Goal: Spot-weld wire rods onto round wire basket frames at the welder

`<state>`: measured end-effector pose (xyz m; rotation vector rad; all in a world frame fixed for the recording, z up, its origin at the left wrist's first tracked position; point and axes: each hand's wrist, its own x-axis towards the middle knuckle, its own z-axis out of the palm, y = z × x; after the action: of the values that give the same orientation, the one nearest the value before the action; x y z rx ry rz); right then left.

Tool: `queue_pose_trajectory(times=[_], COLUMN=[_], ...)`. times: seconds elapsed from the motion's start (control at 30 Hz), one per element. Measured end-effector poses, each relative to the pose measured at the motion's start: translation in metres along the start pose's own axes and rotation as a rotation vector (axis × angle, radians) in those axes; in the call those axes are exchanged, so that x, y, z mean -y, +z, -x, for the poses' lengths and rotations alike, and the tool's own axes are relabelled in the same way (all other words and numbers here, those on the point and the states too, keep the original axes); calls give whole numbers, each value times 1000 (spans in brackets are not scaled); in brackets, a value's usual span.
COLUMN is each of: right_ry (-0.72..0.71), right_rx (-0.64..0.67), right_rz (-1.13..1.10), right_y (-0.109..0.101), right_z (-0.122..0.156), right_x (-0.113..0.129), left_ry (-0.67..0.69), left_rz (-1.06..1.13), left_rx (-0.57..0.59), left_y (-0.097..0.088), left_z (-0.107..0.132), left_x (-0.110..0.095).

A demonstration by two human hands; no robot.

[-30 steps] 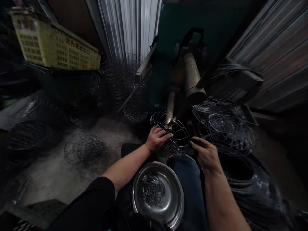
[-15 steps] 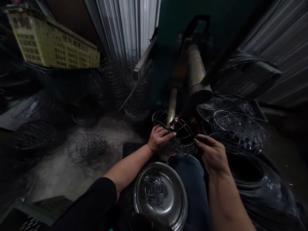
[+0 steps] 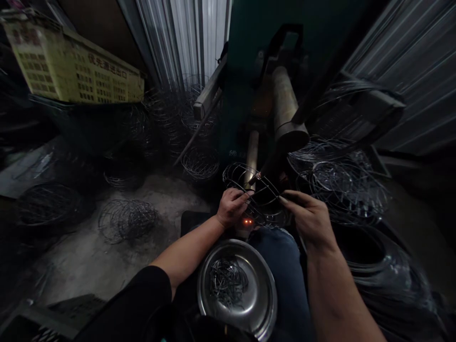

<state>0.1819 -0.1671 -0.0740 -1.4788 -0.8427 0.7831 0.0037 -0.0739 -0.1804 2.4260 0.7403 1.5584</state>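
Wire basket (image 3: 257,195) sits at frame centre, now gripped lower, with an orange glow newly beneath it. Left hand (image 3: 231,206) grasps its left rim, right hand (image 3: 309,216) pinches its right rim. Wire coils (image 3: 344,187) crowd the right; the floor (image 3: 171,194) lies barer at left.

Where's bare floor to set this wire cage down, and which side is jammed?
Bare concrete floor lies on the left, between the loose wire cage and the left hand. The steel bowl holds wire pieces only at its middle. To the right of the right hand, stacked wire rings and wire coils crowd everything.
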Motion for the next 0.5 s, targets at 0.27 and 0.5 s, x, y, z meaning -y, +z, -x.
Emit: queue_pose_trajectory(times=[0.27,0.5], right_ry=[-90,160], right_rx=[34,107], right_rz=[117,-138], right_y=[20,0], right_z=[-23,-7], right_x=[15,18], left_ry=[-124,-152], left_rz=[68,167], left_rx=[-23,10], left_y=[8,5], left_z=[2,7], left_x=[7,2])
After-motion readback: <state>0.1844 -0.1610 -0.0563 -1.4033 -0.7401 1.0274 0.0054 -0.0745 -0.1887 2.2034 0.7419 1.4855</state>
